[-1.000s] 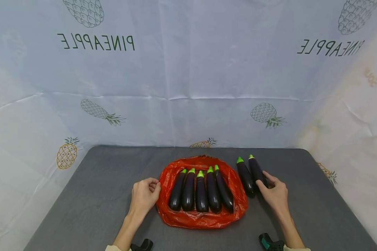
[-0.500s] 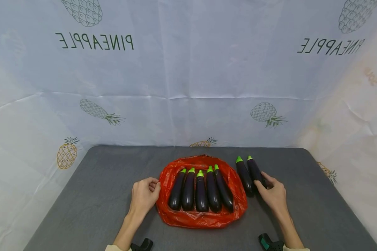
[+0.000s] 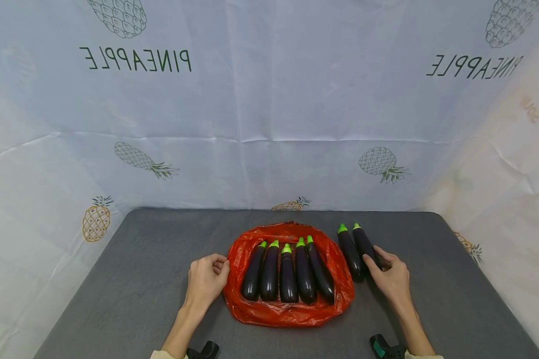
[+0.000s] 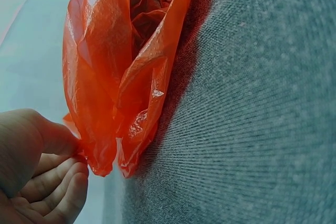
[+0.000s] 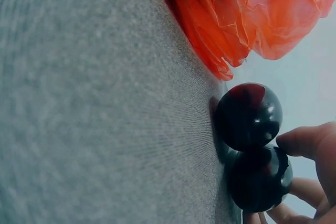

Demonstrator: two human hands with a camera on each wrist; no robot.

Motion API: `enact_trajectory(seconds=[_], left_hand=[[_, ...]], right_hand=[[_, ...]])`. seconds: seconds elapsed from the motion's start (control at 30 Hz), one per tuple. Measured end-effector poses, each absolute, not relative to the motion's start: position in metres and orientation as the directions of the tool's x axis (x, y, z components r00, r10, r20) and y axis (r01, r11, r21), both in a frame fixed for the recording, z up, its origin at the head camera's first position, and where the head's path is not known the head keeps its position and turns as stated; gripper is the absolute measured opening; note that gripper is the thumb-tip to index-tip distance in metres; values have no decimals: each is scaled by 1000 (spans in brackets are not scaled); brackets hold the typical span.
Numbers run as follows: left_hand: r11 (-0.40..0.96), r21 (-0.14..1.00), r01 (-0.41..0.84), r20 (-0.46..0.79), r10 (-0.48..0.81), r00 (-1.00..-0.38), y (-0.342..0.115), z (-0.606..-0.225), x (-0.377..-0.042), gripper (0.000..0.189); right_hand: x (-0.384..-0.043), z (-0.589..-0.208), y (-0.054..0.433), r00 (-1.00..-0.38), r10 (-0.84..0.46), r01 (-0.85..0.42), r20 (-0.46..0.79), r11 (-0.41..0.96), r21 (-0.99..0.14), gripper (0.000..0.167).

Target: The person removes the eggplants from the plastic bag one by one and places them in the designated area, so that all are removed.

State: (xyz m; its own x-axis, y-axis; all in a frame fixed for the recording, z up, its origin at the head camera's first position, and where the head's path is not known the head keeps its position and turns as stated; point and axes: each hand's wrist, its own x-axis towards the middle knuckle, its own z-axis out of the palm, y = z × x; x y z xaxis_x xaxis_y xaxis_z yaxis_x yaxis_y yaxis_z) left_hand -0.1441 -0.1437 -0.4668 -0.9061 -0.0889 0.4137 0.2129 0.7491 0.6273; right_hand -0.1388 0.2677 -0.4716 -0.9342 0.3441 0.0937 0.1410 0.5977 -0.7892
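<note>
A red plastic bag [image 3: 292, 319] lies spread on the table with its mouth turned up. Several dark eggplants with green caps rest side by side inside it, one eggplant [image 3: 289, 279] in the middle. My left hand [image 3: 208, 279] pinches the bag's left edge between thumb and fingers, as the left wrist view shows. To the right of the bag lie two more eggplants, touching. My right hand [image 3: 393, 279] grips the outer eggplant [image 5: 260, 179], thumb on one side and fingers on the other. The inner eggplant [image 5: 249, 116] lies between it and the bag.
A grey table [image 3: 161, 249] lies beneath everything. Behind it hangs a pale cloth [image 3: 269, 99] printed with pineapples and mirrored lettering. Dark wrist devices are strapped near both sleeves, one black device [image 3: 204, 350] at the left.
The two loose eggplants and my right hand have shifted slightly left in the head view over the first half second. My left hand keeps its place on the bag's edge.
</note>
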Motion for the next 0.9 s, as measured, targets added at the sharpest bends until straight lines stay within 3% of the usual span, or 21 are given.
enact_trajectory(seconds=[0.43,0.9], left_hand=[[746,634,204,402,-92,-911,-144,-468,-144,6],[744,642,186,386,-103,-917,-143,-468,-144,6]], right_hand=[[-138,-472,267,-928,353,128,119,603,-788,54],[-139,-459,255,-874,377,-10,306,616,-788,45]])
